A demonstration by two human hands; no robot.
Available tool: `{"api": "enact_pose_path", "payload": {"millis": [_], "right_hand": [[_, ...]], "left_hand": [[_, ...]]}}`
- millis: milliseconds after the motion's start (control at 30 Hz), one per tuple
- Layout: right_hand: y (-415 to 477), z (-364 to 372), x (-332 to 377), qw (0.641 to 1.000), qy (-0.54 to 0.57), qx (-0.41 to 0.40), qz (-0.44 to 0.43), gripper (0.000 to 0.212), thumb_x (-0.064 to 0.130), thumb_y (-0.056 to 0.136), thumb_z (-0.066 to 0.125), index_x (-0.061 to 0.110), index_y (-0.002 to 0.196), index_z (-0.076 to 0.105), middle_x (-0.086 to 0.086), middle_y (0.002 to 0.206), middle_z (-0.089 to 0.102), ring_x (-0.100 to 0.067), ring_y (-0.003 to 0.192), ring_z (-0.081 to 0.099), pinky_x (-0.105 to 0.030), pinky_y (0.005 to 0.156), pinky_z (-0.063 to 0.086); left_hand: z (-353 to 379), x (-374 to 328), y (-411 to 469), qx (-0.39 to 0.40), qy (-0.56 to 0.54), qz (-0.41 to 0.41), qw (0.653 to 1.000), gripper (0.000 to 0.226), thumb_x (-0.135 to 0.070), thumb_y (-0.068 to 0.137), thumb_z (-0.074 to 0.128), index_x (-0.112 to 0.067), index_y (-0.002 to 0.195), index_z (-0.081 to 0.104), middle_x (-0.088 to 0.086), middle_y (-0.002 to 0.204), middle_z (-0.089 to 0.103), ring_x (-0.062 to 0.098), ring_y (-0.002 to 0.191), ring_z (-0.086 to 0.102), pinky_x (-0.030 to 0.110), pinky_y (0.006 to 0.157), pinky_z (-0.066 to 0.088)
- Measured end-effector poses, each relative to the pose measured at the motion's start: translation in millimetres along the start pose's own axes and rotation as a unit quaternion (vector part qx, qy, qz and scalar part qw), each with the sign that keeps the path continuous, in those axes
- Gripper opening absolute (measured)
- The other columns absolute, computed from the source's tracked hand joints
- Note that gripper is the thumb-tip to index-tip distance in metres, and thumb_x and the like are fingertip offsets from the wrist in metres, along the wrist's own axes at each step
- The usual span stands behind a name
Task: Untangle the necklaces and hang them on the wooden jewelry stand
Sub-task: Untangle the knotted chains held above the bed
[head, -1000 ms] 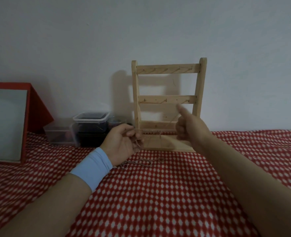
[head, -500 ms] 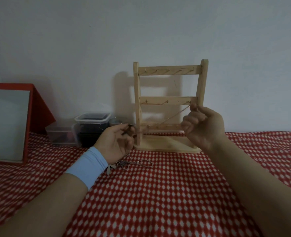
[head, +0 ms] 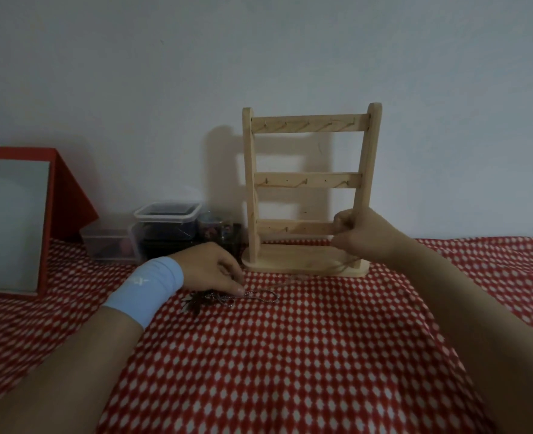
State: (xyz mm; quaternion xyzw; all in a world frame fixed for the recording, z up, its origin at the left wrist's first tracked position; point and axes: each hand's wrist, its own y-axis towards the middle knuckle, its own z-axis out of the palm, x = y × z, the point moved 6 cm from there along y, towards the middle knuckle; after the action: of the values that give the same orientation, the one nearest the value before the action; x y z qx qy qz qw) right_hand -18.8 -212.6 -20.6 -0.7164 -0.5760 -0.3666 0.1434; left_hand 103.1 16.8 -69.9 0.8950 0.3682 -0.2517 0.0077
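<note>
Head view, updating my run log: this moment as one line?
left hand: on tangled necklaces, cloth | right hand: gripping thin chain at stand, lowest rail | hung: none

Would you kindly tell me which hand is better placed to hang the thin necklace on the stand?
Probably the right hand: it is raised at the stand's bottom rail, fingers curled, with the thin necklace trailing from it. The left hand is down on the cloth, at the tangled chains.
</note>
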Motion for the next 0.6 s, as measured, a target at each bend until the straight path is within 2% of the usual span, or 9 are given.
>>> {"api": "enact_pose_path", "payload": {"millis": [67, 133, 233, 333, 367, 433, 500, 533, 600], "right_hand": [[1, 7, -3, 0.990, -0.131, 0.055, 0.005, 0.017, -0.005, 0.082, 0.056, 0.010, 0.073, 0.058, -0.003, 0.085, 0.064, -0.019, 0.081, 0.060, -0.024, 0.067, 0.048], [1, 17, -9, 0.972, -0.201, 0.119, 0.015, 0.020, -0.005, 0.084, 0.053, 0.014, 0.082, 0.060, -0.005, 0.099, 0.065, -0.023, 0.095, 0.061, -0.027, 0.075, 0.049], [-2, 30, -14, 0.943, -0.260, 0.206, 0.032, 0.026, 0.003, 0.089, 0.057, 0.028, 0.087, 0.052, 0.004, 0.098, 0.058, -0.018, 0.092, 0.057, -0.025, 0.075, 0.045], [0, 32, -23, 0.926, -0.293, 0.235, 0.046, 0.031, 0.009, 0.090, 0.063, 0.031, 0.105, 0.046, 0.007, 0.095, 0.053, -0.014, 0.088, 0.054, -0.031, 0.082, 0.050], [0, 31, -26, 0.920, -0.305, 0.239, 0.050, 0.036, 0.013, 0.088, 0.065, 0.034, 0.108, 0.044, 0.007, 0.098, 0.055, -0.014, 0.091, 0.056, -0.034, 0.086, 0.052], [-1, 33, -29, 0.908, -0.328, 0.252, 0.061, 0.041, 0.019, 0.086, 0.067, 0.039, 0.112, 0.043, 0.003, 0.113, 0.059, -0.017, 0.098, 0.062, -0.040, 0.092, 0.056], [-5, 35, -29, 0.904, -0.313, 0.279, 0.086, 0.034, 0.015, 0.087, 0.066, 0.031, 0.115, 0.055, -0.001, 0.120, 0.061, -0.018, 0.094, 0.068, -0.034, 0.083, 0.062], [-7, 35, -28, 0.907, -0.284, 0.293, 0.108, 0.027, 0.014, 0.089, 0.067, 0.023, 0.114, 0.065, -0.005, 0.118, 0.065, -0.018, 0.090, 0.070, -0.030, 0.077, 0.063], [-10, 33, -23, 0.914, -0.235, 0.300, 0.139, 0.021, 0.026, 0.089, 0.071, 0.012, 0.103, 0.077, -0.007, 0.105, 0.075, -0.018, 0.087, 0.073, -0.029, 0.073, 0.064]], "left_hand": [[-3, -3, -1, 0.004, 0.050, 0.002, 0.999, 0.019, -0.045, 0.073, 0.081, -0.034, 0.089, 0.078, -0.021, 0.098, 0.070, -0.002, 0.094, 0.062, 0.027, 0.097, 0.049], [-8, -9, -2, -0.002, 0.111, 0.001, 0.994, 0.019, -0.047, 0.074, 0.078, -0.035, 0.089, 0.078, -0.022, 0.098, 0.070, -0.002, 0.092, 0.062, 0.029, 0.095, 0.050], [-16, -22, -5, -0.034, 0.225, 0.005, 0.974, 0.021, -0.053, 0.078, 0.071, -0.036, 0.090, 0.076, -0.022, 0.098, 0.069, 0.002, 0.089, 0.063, 0.030, 0.088, 0.053], [-22, -35, -9, -0.065, 0.309, 0.010, 0.949, 0.025, -0.054, 0.085, 0.059, -0.035, 0.068, 0.063, -0.016, 0.081, 0.067, 0.007, 0.077, 0.062, 0.027, 0.071, 0.051], [-23, -38, -10, -0.060, 0.301, 0.011, 0.952, 0.030, -0.049, 0.088, 0.057, -0.033, 0.063, 0.059, -0.014, 0.074, 0.064, 0.008, 0.072, 0.059, 0.026, 0.065, 0.047], [-19, -42, -12, -0.023, 0.206, 0.003, 0.978, 0.037, -0.036, 0.090, 0.054, -0.029, 0.053, 0.052, -0.010, 0.061, 0.053, 0.011, 0.063, 0.051, 0.026, 0.058, 0.038], [-12, -47, -15, 0.031, 0.097, -0.013, 0.995, 0.038, -0.029, 0.086, 0.058, -0.023, 0.049, 0.051, -0.006, 0.057, 0.047, 0.014, 0.062, 0.045, 0.026, 0.061, 0.038], [-7, -50, -19, 0.067, 0.074, -0.022, 0.995, 0.035, -0.029, 0.085, 0.059, -0.022, 0.051, 0.057, -0.006, 0.058, 0.051, 0.014, 0.063, 0.048, 0.026, 0.064, 0.042], [4, -55, -28, 0.162, 0.084, -0.051, 0.982, 0.027, -0.034, 0.086, 0.062, -0.024, 0.064, 0.073, -0.008, 0.066, 0.066, 0.011, 0.069, 0.058, 0.024, 0.076, 0.051]]}}
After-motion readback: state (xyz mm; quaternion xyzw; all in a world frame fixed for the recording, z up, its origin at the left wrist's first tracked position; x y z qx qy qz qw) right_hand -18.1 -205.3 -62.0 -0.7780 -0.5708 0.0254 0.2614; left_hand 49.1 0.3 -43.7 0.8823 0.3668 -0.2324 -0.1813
